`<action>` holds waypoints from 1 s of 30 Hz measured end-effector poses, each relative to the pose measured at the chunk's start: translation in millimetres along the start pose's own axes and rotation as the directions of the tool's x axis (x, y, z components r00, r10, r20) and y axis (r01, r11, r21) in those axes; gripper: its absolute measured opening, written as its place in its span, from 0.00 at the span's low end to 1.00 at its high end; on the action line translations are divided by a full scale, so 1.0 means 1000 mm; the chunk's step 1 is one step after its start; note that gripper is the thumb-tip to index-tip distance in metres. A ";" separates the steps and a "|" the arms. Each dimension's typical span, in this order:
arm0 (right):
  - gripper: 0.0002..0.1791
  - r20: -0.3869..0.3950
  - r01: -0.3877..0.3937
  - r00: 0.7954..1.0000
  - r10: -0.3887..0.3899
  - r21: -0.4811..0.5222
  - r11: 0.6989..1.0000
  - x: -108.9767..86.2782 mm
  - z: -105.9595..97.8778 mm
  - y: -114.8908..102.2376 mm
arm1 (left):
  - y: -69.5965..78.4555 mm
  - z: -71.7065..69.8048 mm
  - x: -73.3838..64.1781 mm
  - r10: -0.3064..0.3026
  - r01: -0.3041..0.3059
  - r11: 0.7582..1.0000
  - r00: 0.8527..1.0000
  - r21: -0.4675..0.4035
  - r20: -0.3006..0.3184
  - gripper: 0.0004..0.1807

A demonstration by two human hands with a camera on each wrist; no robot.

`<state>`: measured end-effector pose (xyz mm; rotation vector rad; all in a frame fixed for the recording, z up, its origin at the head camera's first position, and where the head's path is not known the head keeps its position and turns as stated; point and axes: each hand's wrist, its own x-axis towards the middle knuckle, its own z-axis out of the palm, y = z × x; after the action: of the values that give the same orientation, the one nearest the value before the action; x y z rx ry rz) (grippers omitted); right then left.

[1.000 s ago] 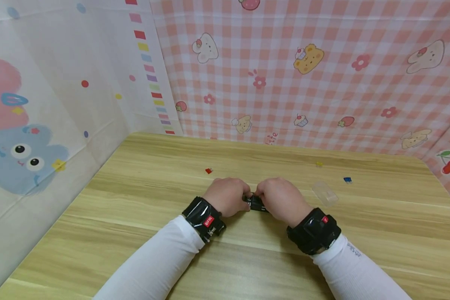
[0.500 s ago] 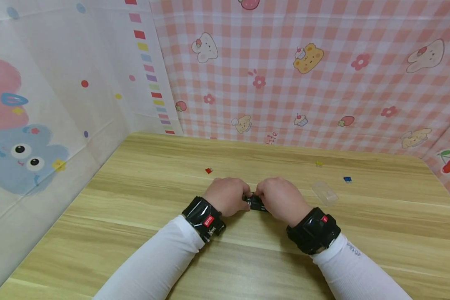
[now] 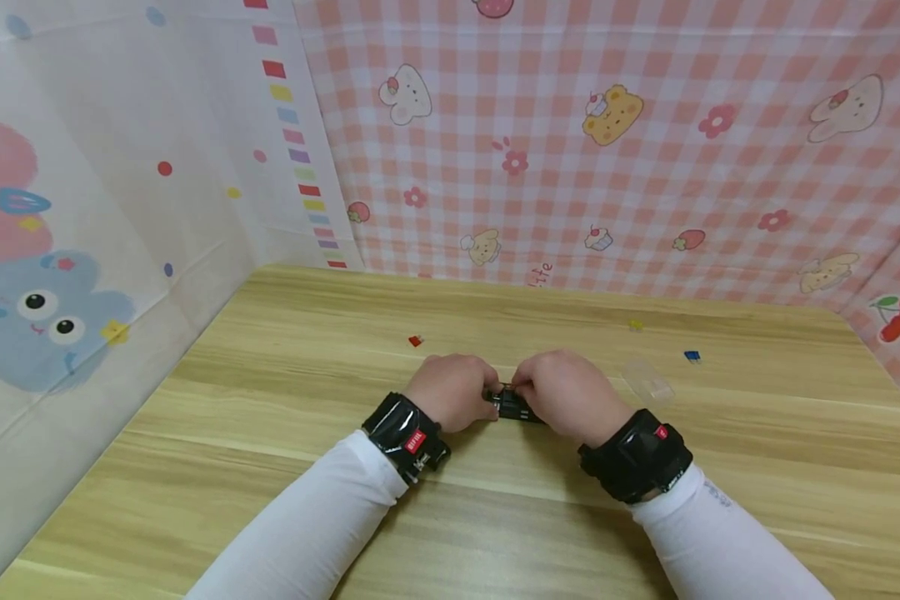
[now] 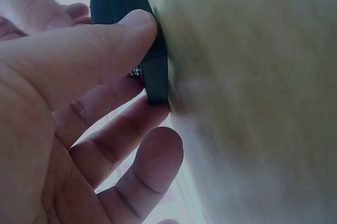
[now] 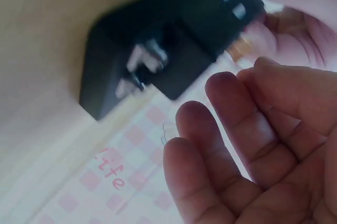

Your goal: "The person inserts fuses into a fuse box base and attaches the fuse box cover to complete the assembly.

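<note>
A black fuse box (image 3: 513, 407) with metal terminals is close over the table, between both hands. My left hand (image 3: 453, 392) grips its left end, and in the left wrist view the thumb (image 4: 139, 21) lies across its side with fingers behind. My right hand (image 3: 570, 396) is at the box's far side. There its thumb and index fingertips (image 5: 224, 83) pinch a small orange blade fuse (image 5: 240, 50), mostly hidden, right at the box edge. The other right fingers are loosely bent. The terminals (image 5: 147, 58) show blurred in the right wrist view.
A red blade fuse (image 3: 416, 341) lies behind the left hand. Beyond the right hand are a clear plastic cover (image 3: 648, 381), a yellow blade fuse (image 3: 636, 325) and a blue one (image 3: 692, 357) on the wooden table (image 3: 270, 400). Patterned cloth walls (image 3: 540, 200) stand behind.
My right hand has shifted slightly right and turned a little, showing more of the fuse box and a bit of orange at its fingertips. The left hand keeps its grip. The head view has moved slightly.
</note>
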<state>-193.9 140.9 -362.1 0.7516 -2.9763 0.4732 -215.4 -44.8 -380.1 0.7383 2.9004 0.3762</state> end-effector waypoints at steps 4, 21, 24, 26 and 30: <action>0.07 0.019 -0.052 0.998 0.052 0.024 0.998 -0.002 -0.011 0.004 | 0.000 0.000 0.000 -0.008 0.007 1.000 1.000 0.010 0.003 0.11; 0.15 -0.008 -0.221 0.975 0.221 0.009 0.975 -0.018 -0.060 0.075 | 0.002 0.000 -0.002 -0.041 0.041 0.999 0.999 0.014 0.013 0.17; 0.15 0.001 -0.247 0.969 0.247 -0.001 0.969 -0.021 -0.065 0.092 | 0.002 0.000 -0.002 -0.040 0.039 0.999 0.999 0.018 0.013 0.17; 0.15 0.009 -0.266 0.964 0.266 -0.003 0.964 -0.023 -0.067 0.101 | 0.003 0.000 -0.002 -0.039 0.039 0.999 0.999 0.020 0.013 0.17; 0.15 0.027 -0.304 0.952 0.304 -0.018 0.953 -0.027 -0.070 0.116 | 0.003 -0.001 -0.002 -0.041 0.041 0.999 0.999 0.013 0.015 0.16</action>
<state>-227.4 271.5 -331.7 0.2982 -3.1314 0.4552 -212.4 -43.3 -378.4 0.6788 2.9009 0.3465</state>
